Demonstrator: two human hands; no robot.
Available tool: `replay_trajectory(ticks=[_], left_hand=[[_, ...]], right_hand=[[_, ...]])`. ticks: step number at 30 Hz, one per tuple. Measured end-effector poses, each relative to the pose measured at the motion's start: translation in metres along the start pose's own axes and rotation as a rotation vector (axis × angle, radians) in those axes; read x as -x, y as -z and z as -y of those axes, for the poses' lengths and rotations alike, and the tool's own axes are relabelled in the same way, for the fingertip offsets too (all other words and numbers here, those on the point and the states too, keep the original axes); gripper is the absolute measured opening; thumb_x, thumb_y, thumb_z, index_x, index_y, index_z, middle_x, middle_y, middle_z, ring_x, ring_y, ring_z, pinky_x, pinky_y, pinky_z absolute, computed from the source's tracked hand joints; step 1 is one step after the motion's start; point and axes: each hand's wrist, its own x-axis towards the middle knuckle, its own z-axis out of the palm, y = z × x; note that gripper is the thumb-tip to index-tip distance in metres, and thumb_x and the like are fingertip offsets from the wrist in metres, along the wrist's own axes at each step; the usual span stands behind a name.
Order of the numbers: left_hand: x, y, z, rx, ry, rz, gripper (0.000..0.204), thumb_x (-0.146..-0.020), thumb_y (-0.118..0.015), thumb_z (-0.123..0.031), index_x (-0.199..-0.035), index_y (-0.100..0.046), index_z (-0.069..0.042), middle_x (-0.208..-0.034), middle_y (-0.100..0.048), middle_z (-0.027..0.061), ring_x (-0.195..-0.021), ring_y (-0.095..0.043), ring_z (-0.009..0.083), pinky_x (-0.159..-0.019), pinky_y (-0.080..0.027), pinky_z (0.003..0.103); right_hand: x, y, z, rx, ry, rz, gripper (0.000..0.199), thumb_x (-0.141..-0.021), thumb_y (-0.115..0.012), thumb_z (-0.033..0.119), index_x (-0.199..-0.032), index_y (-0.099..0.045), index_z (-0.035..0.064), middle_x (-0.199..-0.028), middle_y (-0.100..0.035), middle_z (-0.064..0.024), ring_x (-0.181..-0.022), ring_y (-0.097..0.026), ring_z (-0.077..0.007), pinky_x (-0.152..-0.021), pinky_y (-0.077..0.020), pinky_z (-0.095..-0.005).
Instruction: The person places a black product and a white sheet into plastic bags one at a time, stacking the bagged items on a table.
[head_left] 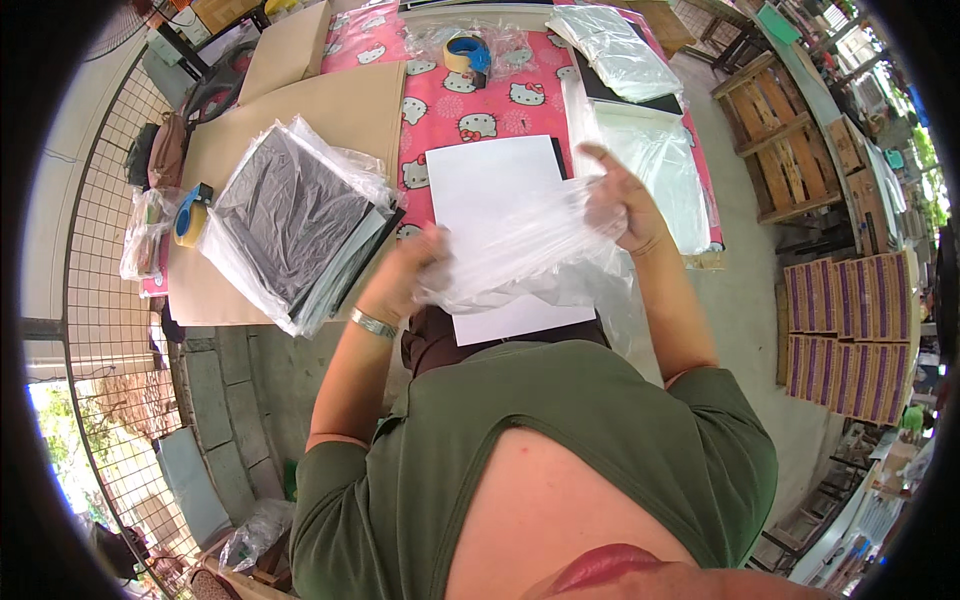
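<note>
A clear plastic bag (525, 245) is stretched between my two hands, wrinkled and partly smeared by motion. My left hand (408, 268), with a bracelet at the wrist, is closed on its left end. At the other end my right hand (625, 205) grips the plastic, its index finger pointing up and left. Beneath the bag lies a white sheet (492, 170) with a dark edge showing at its upper right. It reaches from the table toward my lap, and the bag covers its middle.
To the left, a stack of dark sheets in clear plastic (290, 215) rests on brown cardboard (350, 110). Two tape dispensers, one by the stack (190, 218) and one at the back (467, 58), hold tape rolls. More plastic-wrapped packs (655, 165) lie right on the pink patterned tablecloth (430, 100).
</note>
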Motion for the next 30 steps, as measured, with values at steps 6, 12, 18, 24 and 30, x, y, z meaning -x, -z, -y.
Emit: replay_trajectory(ticks=[6,12,18,24,30], left_hand=[[-0.015,0.015,-0.025,-0.072,-0.063,0.221,0.03,-0.09,-0.052,-0.034,-0.1,-0.054,-0.007,-0.072,-0.052,-0.002,-0.058,-0.049,0.0092,-0.05,-0.039,0.022],[-0.037,0.017,-0.022,0.03,-0.263,0.177,0.035,-0.088,-0.052,-0.029,-0.105,-0.057,0.001,-0.094,-0.062,0.0083,-0.088,-0.058,0.0173,-0.074,-0.049,0.034],[-0.041,0.036,-0.017,0.062,-0.011,0.202,0.034,-0.086,-0.054,-0.025,-0.109,-0.056,0.001,-0.099,-0.063,0.008,-0.09,-0.059,0.0148,-0.079,-0.048,0.029],[-0.067,0.054,-0.007,-0.018,-0.099,0.234,0.03,-0.084,-0.057,-0.01,-0.108,-0.055,0.006,-0.101,-0.063,0.0111,-0.096,-0.059,0.0189,-0.086,-0.046,0.032],[-0.116,0.073,-0.021,0.421,-0.059,0.07,0.027,-0.083,-0.051,-0.01,-0.104,-0.055,0.006,-0.102,-0.062,0.0163,-0.094,-0.059,0.0279,-0.088,-0.045,0.04]], right_hand=[[-0.019,0.03,-0.015,0.51,-0.07,-0.368,0.014,-0.08,-0.054,-0.001,-0.092,-0.058,0.0054,-0.082,-0.063,-0.0042,-0.074,-0.06,-0.0121,-0.069,-0.0475,-0.0266],[-0.033,0.042,-0.007,0.323,-0.246,-0.36,0.016,-0.087,-0.052,0.007,-0.101,-0.055,0.0032,-0.083,-0.063,-0.0067,-0.076,-0.062,-0.0141,-0.07,-0.0513,-0.0286],[-0.039,0.06,-0.007,-0.086,0.219,-0.298,0.019,-0.088,-0.053,0.012,-0.105,-0.053,0.0041,-0.095,-0.063,-0.0088,-0.086,-0.062,-0.0159,-0.08,-0.0478,-0.028],[-0.047,0.087,-0.012,0.029,-0.193,-0.153,0.02,-0.09,-0.053,0.019,-0.105,-0.052,0.0057,-0.086,-0.059,-0.0026,-0.067,-0.055,-0.0084,-0.062,-0.0467,-0.0228],[-0.05,0.103,-0.004,0.173,0.024,-0.085,0.04,-0.082,-0.06,0.018,-0.119,-0.05,0.006,-0.087,-0.058,-0.0004,-0.071,-0.055,-0.007,-0.063,-0.046,-0.0224]])
